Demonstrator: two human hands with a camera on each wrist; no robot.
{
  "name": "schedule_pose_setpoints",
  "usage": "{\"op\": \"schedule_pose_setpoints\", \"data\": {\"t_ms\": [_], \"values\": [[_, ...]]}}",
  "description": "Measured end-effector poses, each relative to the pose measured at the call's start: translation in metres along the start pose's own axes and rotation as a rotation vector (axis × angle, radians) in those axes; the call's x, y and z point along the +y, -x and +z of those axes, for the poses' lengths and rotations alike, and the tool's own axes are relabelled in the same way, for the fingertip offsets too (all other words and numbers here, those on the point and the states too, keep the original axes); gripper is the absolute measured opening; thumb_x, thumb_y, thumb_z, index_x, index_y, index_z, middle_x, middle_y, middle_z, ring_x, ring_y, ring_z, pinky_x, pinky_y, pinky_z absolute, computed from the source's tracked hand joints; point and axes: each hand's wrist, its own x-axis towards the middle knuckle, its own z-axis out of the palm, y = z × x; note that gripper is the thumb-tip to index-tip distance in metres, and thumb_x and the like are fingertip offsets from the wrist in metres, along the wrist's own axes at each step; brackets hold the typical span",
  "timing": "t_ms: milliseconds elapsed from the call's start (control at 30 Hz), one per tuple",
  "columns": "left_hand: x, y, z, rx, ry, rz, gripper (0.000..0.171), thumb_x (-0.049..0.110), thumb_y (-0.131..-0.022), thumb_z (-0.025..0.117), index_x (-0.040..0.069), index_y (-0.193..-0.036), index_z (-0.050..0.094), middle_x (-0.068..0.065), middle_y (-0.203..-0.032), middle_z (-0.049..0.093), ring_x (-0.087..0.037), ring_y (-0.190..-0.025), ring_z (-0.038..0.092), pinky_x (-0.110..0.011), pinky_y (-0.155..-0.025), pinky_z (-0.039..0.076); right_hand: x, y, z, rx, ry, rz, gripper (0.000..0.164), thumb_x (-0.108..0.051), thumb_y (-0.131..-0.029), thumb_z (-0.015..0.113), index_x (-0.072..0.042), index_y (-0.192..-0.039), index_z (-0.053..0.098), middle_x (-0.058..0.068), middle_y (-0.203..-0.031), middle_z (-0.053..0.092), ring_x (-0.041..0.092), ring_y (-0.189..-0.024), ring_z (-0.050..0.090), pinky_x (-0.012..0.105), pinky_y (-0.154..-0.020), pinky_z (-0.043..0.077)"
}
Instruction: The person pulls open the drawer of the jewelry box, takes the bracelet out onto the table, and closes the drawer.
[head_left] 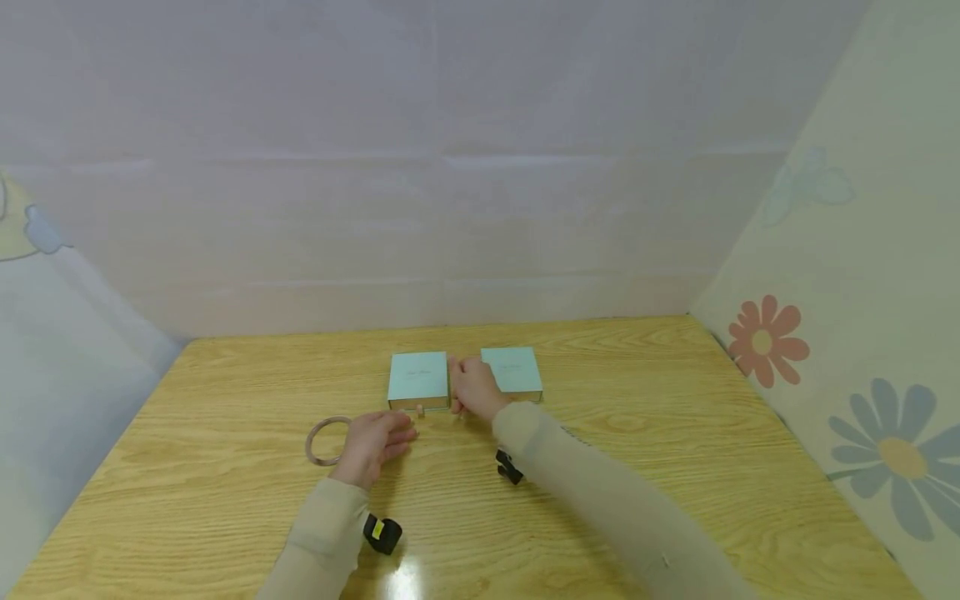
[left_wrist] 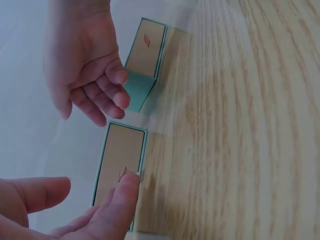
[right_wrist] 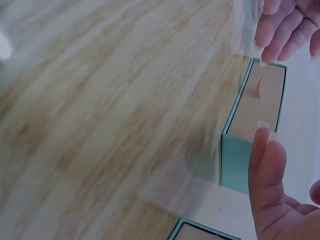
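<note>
Two mint-green drawer boxes lie side by side on the wooden table. The left box (head_left: 417, 377) has a tan drawer front (right_wrist: 253, 105) with a small ribbon pull tab (right_wrist: 260, 88). My left hand (head_left: 373, 444) is just before that front, fingers extended, a fingertip close by the tab in the left wrist view. Between the boxes is my right hand (head_left: 477, 388), its loosely bent fingers near the left box's right side and holding nothing. The right box (head_left: 513, 372) is partly hidden behind it; its own tab (left_wrist: 146, 40) shows in the left wrist view.
A pinkish bangle-like ring (head_left: 310, 446) lies left of my left hand, partly covered by it. Black wrist devices (head_left: 382, 534) show by both forearms. A pale cloth backdrop (head_left: 435, 208) rises behind the table (head_left: 637, 400), and a flower-printed sheet (head_left: 847, 333) hangs on the right.
</note>
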Motion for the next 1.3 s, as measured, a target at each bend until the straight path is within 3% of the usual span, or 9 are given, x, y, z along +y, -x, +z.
{"op": "schedule_pose_setpoints", "data": {"t_ms": [167, 500, 767, 1000, 1200, 1300], "values": [[-0.001, -0.001, 0.0, -0.013, -0.002, 0.001, 0.036, 0.006, -0.099, 0.051, -0.02, -0.125, 0.05, -0.031, -0.12, 0.059, -0.018, -0.086, 0.067, -0.029, -0.077, 0.056, 0.001, -0.001, 0.004, -0.013, 0.035, -0.001, 0.045, -0.028, -0.108, 0.036, -0.006, -0.07, 0.049, 0.005, -0.05, 0.049, 0.014, -0.039, 0.051, 0.027, -0.038, 0.049], [-0.001, -0.004, 0.004, -0.017, 0.005, -0.008, 0.035, 0.006, -0.099, 0.053, -0.018, -0.123, 0.052, -0.029, -0.114, 0.063, -0.016, -0.083, 0.067, -0.028, -0.073, 0.057, 0.0, -0.006, 0.008, -0.024, 0.121, 0.015, 0.051, -0.029, -0.108, 0.035, -0.005, -0.066, 0.05, 0.007, -0.046, 0.048, 0.023, -0.042, 0.056, 0.033, -0.043, 0.051], [-0.001, -0.007, 0.007, -0.021, 0.025, -0.018, 0.035, 0.006, -0.098, 0.054, -0.018, -0.124, 0.053, -0.029, -0.114, 0.063, -0.021, -0.089, 0.068, -0.032, -0.076, 0.057, 0.006, -0.015, 0.013, -0.031, 0.25, 0.006, 0.055, -0.027, -0.108, 0.034, -0.01, -0.057, 0.045, 0.0, -0.043, 0.041, 0.013, -0.038, 0.043, 0.024, -0.046, 0.041], [-0.003, -0.01, 0.009, -0.038, 0.013, -0.034, 0.033, 0.008, -0.099, 0.054, -0.016, -0.122, 0.056, -0.027, -0.116, 0.062, -0.027, -0.097, 0.066, -0.035, -0.081, 0.057, 0.006, -0.019, 0.018, -0.028, 0.4, 0.017, 0.049, -0.027, -0.108, 0.032, -0.011, -0.063, 0.045, 0.002, -0.061, 0.044, 0.017, -0.058, 0.046, 0.033, -0.064, 0.045], [-0.005, -0.014, 0.01, -0.056, 0.044, -0.052, 0.036, 0.009, -0.099, 0.056, -0.017, -0.124, 0.052, -0.029, -0.122, 0.058, -0.029, -0.098, 0.066, -0.036, -0.082, 0.057, 0.007, -0.021, 0.024, -0.025, 0.416, 0.048, 0.049, -0.026, -0.108, 0.034, -0.008, -0.064, 0.048, 0.004, -0.062, 0.043, 0.018, -0.057, 0.044, 0.031, -0.056, 0.041], [-0.007, -0.017, 0.01, -0.061, 0.062, -0.072, 0.036, 0.009, -0.099, 0.056, -0.017, -0.123, 0.052, -0.029, -0.117, 0.061, -0.027, -0.094, 0.068, -0.034, -0.079, 0.057, 0.005, -0.02, 0.026, -0.019, 0.43, 0.053, 0.049, -0.025, -0.108, 0.035, -0.005, -0.068, 0.054, 0.006, -0.068, 0.049, 0.019, -0.061, 0.047, 0.033, -0.06, 0.044]]}}
